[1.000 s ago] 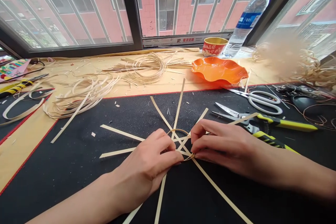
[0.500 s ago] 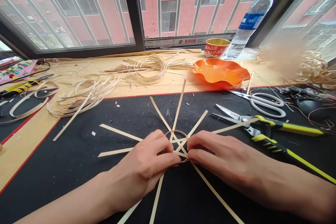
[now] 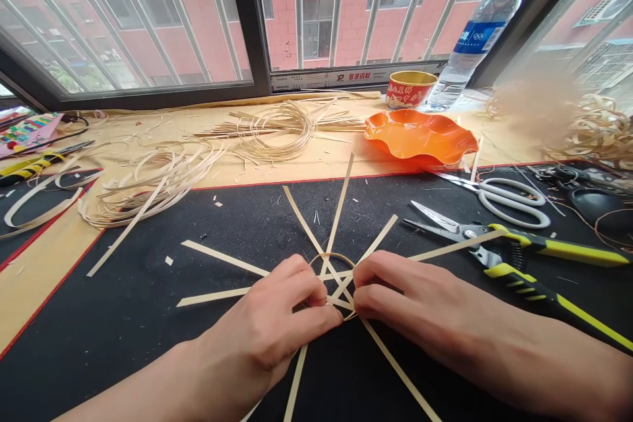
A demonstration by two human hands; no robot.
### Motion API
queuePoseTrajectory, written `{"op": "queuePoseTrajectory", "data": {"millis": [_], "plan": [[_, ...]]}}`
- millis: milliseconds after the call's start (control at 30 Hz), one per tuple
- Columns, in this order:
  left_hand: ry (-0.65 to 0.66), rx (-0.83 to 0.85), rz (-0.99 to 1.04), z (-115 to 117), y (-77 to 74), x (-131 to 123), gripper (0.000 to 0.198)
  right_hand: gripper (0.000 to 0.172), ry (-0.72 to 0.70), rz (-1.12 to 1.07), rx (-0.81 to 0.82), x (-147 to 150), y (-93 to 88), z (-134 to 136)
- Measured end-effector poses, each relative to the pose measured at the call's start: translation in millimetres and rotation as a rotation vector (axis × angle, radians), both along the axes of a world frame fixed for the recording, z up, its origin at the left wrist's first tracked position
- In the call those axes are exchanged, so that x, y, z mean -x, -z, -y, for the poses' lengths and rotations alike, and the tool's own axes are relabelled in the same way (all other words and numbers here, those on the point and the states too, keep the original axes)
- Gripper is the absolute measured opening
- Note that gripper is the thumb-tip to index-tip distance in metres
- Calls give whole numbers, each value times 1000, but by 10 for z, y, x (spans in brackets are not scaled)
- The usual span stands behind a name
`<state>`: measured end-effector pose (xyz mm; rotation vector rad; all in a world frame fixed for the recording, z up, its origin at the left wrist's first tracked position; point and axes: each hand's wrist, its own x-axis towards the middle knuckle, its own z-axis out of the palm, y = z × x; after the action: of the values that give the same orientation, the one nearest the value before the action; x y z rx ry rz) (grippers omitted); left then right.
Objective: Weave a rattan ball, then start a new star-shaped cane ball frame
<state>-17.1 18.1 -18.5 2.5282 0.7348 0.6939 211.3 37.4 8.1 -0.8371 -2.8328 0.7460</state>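
Note:
Several pale flat strips (image 3: 316, 231) cross one another in a star shape on the black mat (image 3: 123, 323). A thin round hoop (image 3: 339, 255) circles their crossing, between my hands. My left hand (image 3: 284, 313) pinches the hoop and strips at the left side of the crossing, its fingertips bent inward. At the right side my right hand (image 3: 403, 297) holds the hoop and strips between thumb and fingers. The strip ends fan out beyond both hands; the parts under my fingers are hidden.
Pruning shears (image 3: 475, 234) and white-handled scissors (image 3: 514, 201) lie to the right. Behind are an orange wavy dish (image 3: 420, 135), a red tin (image 3: 410, 89), a water bottle (image 3: 479, 39) and coiled strips (image 3: 277, 132). Yellow-handled pliers (image 3: 30, 168) lie far left.
The view has shifted slightly, so the mat and tools sit a little differently in the frame. Both hands keep their grip at the hoop, which appears slightly lower.

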Motion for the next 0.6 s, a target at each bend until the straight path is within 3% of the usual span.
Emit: {"op": "queuePoseTrajectory", "data": {"millis": [333,500,600], "plan": [[11,-13,-28,14,-4,-2,32,33,-103,21,-256,3,57,28],[-6,13,-20,11,-31,-3,33,29,-31,72,-73,-19,-46,25],[-21,10,-17,15,-54,0,33,18,54,31,-94,-63,-72,28]]}}
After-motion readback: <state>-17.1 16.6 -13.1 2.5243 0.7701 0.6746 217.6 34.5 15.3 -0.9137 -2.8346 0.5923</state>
